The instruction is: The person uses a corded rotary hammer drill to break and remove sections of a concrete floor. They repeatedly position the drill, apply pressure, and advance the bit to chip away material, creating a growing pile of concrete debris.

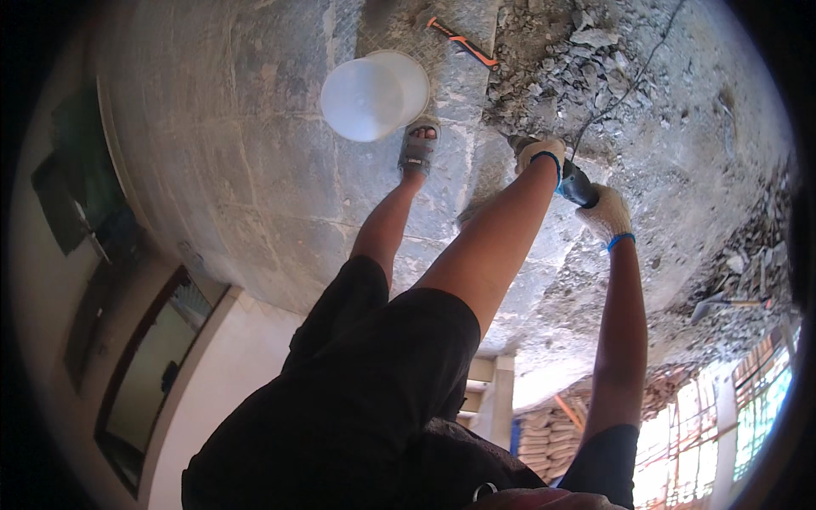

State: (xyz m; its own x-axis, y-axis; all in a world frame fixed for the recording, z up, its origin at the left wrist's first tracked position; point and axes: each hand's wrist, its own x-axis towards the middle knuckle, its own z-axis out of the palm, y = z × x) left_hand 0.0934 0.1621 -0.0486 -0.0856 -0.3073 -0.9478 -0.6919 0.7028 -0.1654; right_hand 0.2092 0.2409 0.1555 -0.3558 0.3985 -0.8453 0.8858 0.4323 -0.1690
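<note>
Both my hands wear pale knitted gloves with blue cuffs. My left hand (542,153) is closed around the front part of a dark corded hammer drill (579,185). At its rear end, my right hand (607,214) grips the handle. The tool lies at a slant, its front pointing up and left to the border between grey floor tiles (289,161) and broken rubble (569,72). My left glove hides much of the front, and the bit's tip is hard to make out. From the tool a black cord (633,87) runs up across the rubble.
A white bucket (365,98) stands beside my sandalled foot (418,146). Past it lies an orange and black hammer (463,43). Another long-handled tool (728,303) rests near debris at the right. Stacked bags (546,444) appear at the lower right.
</note>
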